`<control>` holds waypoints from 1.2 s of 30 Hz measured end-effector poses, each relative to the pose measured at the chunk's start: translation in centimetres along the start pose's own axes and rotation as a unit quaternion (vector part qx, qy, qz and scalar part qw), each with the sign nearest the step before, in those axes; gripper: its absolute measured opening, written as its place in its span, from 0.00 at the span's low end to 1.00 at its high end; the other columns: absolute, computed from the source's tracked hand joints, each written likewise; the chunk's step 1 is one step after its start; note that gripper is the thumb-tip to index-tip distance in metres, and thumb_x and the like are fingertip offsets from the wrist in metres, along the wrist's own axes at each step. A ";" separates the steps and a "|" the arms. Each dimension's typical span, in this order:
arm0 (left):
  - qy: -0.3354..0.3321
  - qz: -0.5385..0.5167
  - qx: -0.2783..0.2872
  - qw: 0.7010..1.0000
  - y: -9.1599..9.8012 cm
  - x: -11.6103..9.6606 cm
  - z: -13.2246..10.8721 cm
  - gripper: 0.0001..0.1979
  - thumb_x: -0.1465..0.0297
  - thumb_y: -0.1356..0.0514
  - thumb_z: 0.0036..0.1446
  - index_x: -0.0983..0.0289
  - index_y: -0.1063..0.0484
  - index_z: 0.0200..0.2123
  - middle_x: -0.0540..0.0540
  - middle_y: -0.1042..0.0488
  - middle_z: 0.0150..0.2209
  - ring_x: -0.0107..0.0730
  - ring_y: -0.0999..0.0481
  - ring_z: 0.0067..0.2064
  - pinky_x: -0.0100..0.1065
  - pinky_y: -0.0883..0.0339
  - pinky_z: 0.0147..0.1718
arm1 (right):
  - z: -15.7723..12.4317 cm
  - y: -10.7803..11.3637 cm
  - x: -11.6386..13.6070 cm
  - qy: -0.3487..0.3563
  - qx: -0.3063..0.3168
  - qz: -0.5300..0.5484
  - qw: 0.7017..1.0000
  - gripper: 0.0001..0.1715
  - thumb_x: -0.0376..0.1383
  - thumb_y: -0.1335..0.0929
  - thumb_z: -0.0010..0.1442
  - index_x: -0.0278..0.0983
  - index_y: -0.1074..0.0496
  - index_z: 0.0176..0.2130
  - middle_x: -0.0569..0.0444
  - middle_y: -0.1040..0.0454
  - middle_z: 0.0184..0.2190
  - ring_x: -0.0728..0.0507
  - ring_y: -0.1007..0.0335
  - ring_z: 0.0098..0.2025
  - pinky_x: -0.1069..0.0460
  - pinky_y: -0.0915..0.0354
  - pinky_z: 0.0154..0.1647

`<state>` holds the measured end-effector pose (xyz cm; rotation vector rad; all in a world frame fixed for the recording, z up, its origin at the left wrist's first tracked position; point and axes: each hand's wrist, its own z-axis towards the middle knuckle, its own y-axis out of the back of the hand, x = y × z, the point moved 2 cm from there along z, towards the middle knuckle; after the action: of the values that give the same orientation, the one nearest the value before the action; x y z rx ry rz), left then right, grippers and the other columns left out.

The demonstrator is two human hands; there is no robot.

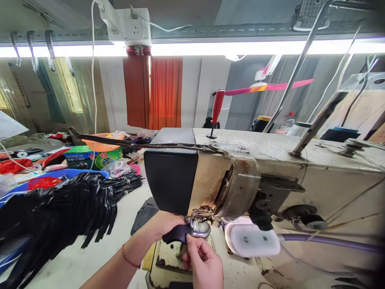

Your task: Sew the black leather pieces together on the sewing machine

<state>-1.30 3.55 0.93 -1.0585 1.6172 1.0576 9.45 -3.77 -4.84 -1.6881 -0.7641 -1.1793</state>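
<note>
A sewing machine [270, 156] with a black-fronted head stands before me. Under the head, at its metal presser part [201, 228], lies a curved black piece [177, 233] that looks like leather. My right hand [206, 259] pinches the near edge of this piece between thumb and fingers. From the left, my left hand [168, 222] reaches behind the same piece, close to the needle area; its fingers are hidden by the piece and the machine. A red beaded bracelet [129, 258] circles my left wrist.
A lit white lamp [252, 239] sits right of the hands. At left, a pile of black strips [72, 204] spills over a blue tub [104, 174]. Behind it are a green box [93, 157] and an orange basket [102, 142]. A pink-bladed fan [282, 86] hangs above the machine.
</note>
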 end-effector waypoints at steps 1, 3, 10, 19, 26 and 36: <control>-0.005 0.001 0.002 1.000 0.0 0.0 0.0 0.07 0.67 0.34 0.38 0.65 0.24 0.21 0.50 0.23 0.26 0.37 0.28 0.34 0.32 0.35 0.35 | 0.0 0.0 0.0 0.004 -0.002 -0.002 1.000 0.30 0.58 0.24 0.36 0.35 0.32 0.16 0.60 0.36 0.10 0.53 0.43 0.14 0.58 0.42 0.15; -0.019 -0.004 0.010 1.000 0.0 -0.2 -0.1 0.07 0.66 0.35 0.39 0.65 0.23 0.22 0.50 0.22 0.28 0.38 0.27 0.37 0.32 0.34 0.37 | -0.1 -0.1 0.0 0.012 -0.001 -0.006 1.000 0.31 0.58 0.25 0.38 0.35 0.32 0.16 0.60 0.36 0.11 0.53 0.44 0.15 0.58 0.42 0.15; -0.082 -0.034 0.053 0.995 -0.5 -1.0 -0.8 0.14 0.65 0.35 0.42 0.66 0.20 0.33 0.54 0.19 0.37 0.41 0.26 0.43 0.36 0.34 0.46 | -0.3 -0.2 0.0 0.023 0.016 -0.011 1.000 0.31 0.59 0.26 0.40 0.35 0.34 0.17 0.61 0.38 0.12 0.53 0.45 0.15 0.58 0.44 0.16; -0.152 -0.031 0.083 0.984 -0.5 -0.7 -0.7 0.19 0.67 0.36 0.46 0.66 0.23 0.44 0.55 0.20 0.41 0.41 0.25 0.47 0.37 0.35 0.48 | 0.0 0.5 0.5 0.048 0.066 -0.078 0.994 0.30 0.58 0.29 0.47 0.36 0.36 0.19 0.61 0.38 0.13 0.52 0.45 0.18 0.57 0.46 0.19; -0.158 0.057 -0.046 0.985 0.1 0.5 -1.6 0.08 0.68 0.38 0.46 0.66 0.21 0.30 0.56 0.23 0.33 0.42 0.27 0.41 0.39 0.37 0.44 | 0.9 1.4 0.4 0.090 0.146 -0.184 0.968 0.26 0.54 0.35 0.56 0.37 0.35 0.22 0.60 0.39 0.15 0.51 0.48 0.19 0.56 0.50 0.21; -0.026 0.044 0.026 0.998 2.2 7.5 -7.6 0.21 0.72 0.39 0.45 0.64 0.22 0.46 0.56 0.23 0.40 0.37 0.25 0.39 0.33 0.34 0.38 | -1.4 2.2 -4.0 0.253 0.180 -0.376 0.873 0.10 0.35 0.31 0.47 0.42 0.25 0.17 0.57 0.29 0.14 0.48 0.39 0.18 0.54 0.52 0.24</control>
<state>-6.78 -4.33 -4.19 -0.9256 1.6520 1.0868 9.48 -5.86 -9.11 -0.6980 -1.2502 -1.7691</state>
